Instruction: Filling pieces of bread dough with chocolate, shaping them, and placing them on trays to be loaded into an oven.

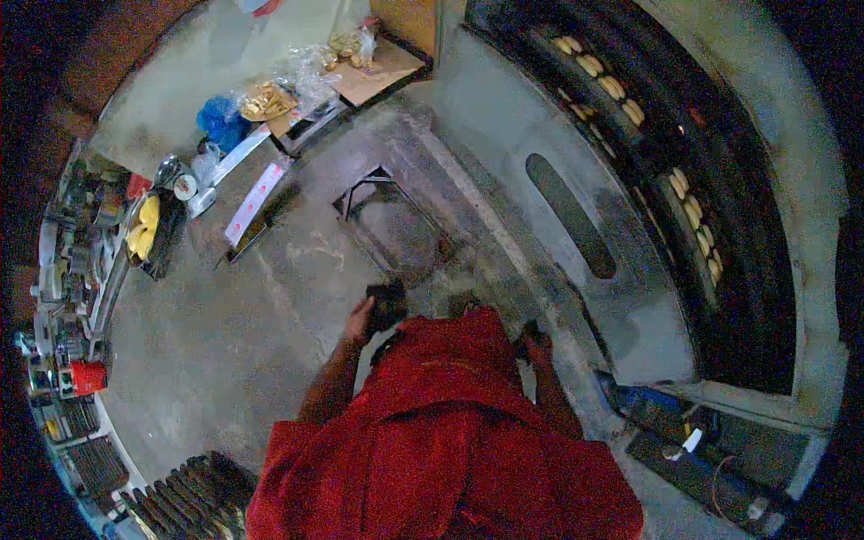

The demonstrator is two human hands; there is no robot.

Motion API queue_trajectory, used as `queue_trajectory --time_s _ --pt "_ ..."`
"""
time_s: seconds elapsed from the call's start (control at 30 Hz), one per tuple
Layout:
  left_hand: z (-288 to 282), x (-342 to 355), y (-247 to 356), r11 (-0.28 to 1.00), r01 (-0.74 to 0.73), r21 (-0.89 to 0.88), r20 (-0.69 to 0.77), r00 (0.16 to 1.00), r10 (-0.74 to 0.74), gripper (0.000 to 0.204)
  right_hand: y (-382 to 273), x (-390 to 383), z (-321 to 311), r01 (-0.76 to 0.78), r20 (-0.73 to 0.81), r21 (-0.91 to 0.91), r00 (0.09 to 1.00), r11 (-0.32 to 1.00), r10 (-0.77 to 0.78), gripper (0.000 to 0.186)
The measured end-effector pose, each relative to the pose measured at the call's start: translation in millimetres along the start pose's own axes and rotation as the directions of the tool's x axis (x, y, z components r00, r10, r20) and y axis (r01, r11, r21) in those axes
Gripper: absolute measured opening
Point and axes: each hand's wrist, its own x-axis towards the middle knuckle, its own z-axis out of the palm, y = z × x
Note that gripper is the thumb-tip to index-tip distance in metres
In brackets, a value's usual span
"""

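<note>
My left hand (357, 322) is closed on a dark, blocky thing (388, 304), perhaps a folded pad or cloth, held just left of my red shirt (441, 414). To the right of my body, my right hand (539, 346) is also closed, its fingers around something small and dark that I cannot make out. Both hands hang low near my waist, apart from each other. Ahead of them, a dark rectangular metal frame (341, 208) rests on the concrete floor (234, 351).
Pale elongated buns (691, 212) lie in rows on a long dark surface (747, 333) at right, behind a grey panel (504, 117). Bagged food (267, 101) sits on a far-left table. Dark ridged trays (184, 499) stand lower left; blue pipework (648, 400) lies lower right.
</note>
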Motion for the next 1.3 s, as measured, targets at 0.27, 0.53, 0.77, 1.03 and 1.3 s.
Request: queue_trajectory --time_s 0.27,0.53,0.77,1.03,1.3 --pt "191 -29 112 0.925 0.131 0.356 0.313 0.916 -0.250 0.042 -191 30 -31 0.131 0.307 -0.064 0.946 0.989 -0.105 0.050" --pt "267 -43 136 -0.170 -0.842 0.511 0.825 0.427 0.370 0.034 -140 14 -9 0.046 0.022 0.029 0.999 0.999 -0.046 0.050" --pt "252 27 93 0.952 -0.080 0.294 0.217 0.976 0.015 0.049 -148 84 9 -0.025 -0.171 0.159 0.984 0.987 0.052 0.049" --pt "279 58 69 0.725 -0.295 0.622 0.449 0.893 -0.022 0.048 -98 72 43 -0.165 -0.309 0.330 0.911 0.930 0.271 0.049" --pt "282 69 49 0.393 -0.562 0.728 0.619 0.785 -0.024 0.047 -71 91 57 -0.230 -0.345 0.427 0.852 0.874 0.393 0.049"
